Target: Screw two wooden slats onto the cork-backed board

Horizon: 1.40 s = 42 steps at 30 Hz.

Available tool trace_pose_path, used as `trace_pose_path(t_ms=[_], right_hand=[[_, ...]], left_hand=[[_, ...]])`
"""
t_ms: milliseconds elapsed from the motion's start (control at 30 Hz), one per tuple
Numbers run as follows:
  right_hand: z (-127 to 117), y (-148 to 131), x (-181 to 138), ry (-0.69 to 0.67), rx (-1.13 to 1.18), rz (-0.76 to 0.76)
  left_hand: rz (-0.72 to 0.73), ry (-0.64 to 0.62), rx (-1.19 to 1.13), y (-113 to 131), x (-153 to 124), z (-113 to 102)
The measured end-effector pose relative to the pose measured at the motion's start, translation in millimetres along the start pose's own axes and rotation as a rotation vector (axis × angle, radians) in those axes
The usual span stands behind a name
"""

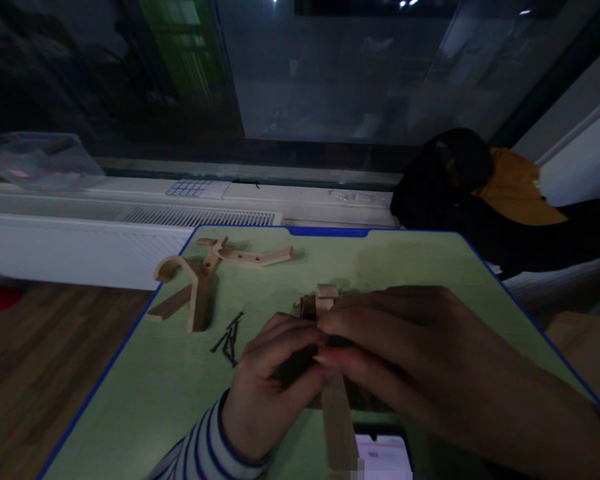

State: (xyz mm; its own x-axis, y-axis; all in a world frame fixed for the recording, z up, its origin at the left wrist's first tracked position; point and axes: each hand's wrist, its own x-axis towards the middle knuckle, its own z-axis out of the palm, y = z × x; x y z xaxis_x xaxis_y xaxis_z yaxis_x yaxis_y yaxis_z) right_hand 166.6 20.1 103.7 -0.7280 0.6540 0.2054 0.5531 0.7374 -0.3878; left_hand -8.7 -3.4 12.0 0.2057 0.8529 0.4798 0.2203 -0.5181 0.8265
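Note:
A long light wooden strip runs from the table's front towards the back, ending in a small wooden block. My left hand, in a striped sleeve, is closed at the strip, its thumb lying across the wood. From the right, my right hand reaches over it, thumb and fingers pinched together close to the left fingertips. What lies between the right fingertips is hidden and dark. Beneath the hands, a brown piece shows in part. Several dark screws lie in a small heap left of my left hand.
A wooden piece with curved hooks and a bent wooden arm with holes lie at the table's back left. A lit phone is at the front. The blue-edged table meets a radiator; dark clothing hangs behind right.

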Motion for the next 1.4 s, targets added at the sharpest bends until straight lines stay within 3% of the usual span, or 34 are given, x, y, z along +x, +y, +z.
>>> trace_pose_path(t_ms=[167, 300, 500, 633, 967, 1133, 1400], right_hand=[[-2.1, 0.0, -1.3, 0.01, 0.03, 0.034], [-4.6, 0.3, -3.7, 0.058, 0.05, -0.071], [2.4, 2.2, -8.9, 0.113, 0.024, -0.118], [3.9, 4.8, -12.5, 0.065, 0.02, -0.101], [0.7, 3.7, -3.9, 0.064, 0.033, -0.077], [-3.8, 6.3, -8.7, -0.005, 0.092, -0.11], [-0.7, 2.7, -3.4, 0.065, 0.057, -0.079]], left_hand=[[0.009, 0.052, 0.036, -0.4, 1.4, 0.9], [0.003, 0.057, 0.047, 1.4, 2.7, -0.3], [-0.028, -0.049, -0.089, -0.9, 4.0, -5.2], [-0.048, -0.083, -0.09, 2.3, 5.8, -5.5], [-0.022, 0.045, 0.017, 3.1, 5.0, -1.2], [-0.029, 0.012, -0.067, 1.1, 4.9, -2.0], [-0.086, -0.091, -0.122, 0.9, 5.7, -4.2]])
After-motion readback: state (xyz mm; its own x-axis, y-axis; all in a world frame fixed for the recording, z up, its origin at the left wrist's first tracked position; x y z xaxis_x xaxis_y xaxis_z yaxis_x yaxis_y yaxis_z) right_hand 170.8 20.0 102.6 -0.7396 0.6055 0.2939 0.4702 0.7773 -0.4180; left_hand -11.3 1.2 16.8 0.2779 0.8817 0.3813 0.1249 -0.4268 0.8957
